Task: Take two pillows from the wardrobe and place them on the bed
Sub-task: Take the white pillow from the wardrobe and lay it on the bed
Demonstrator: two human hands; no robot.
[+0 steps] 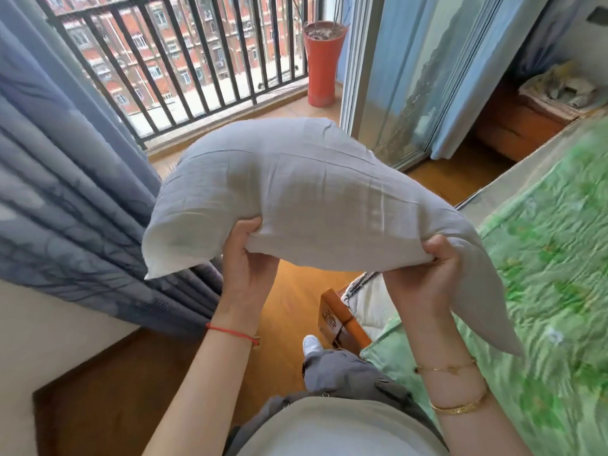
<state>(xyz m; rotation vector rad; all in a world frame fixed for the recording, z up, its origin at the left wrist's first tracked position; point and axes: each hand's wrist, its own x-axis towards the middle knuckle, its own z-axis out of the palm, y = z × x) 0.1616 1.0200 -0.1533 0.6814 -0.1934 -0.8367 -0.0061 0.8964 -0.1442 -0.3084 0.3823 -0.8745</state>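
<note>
A pale grey pillow (289, 192) hangs in the air in front of me, held up by its near edge. My left hand (248, 258) pinches that edge left of centre and my right hand (427, 274) grips it further right, where a loose corner of the cover droops down over the bed. The bed (543, 291), covered in a green patterned sheet, lies to my right. Its wooden corner post shows just below the pillow. No wardrobe and no second pillow are in view.
A blue-grey curtain (75, 192) hangs at the left. Ahead is a balcony with a black railing (184, 70) and a tall orange planter (324, 60). A sliding glass door (404, 77) and a wooden nightstand (523, 120) stand beyond the bed. Wooden floor runs between curtain and bed.
</note>
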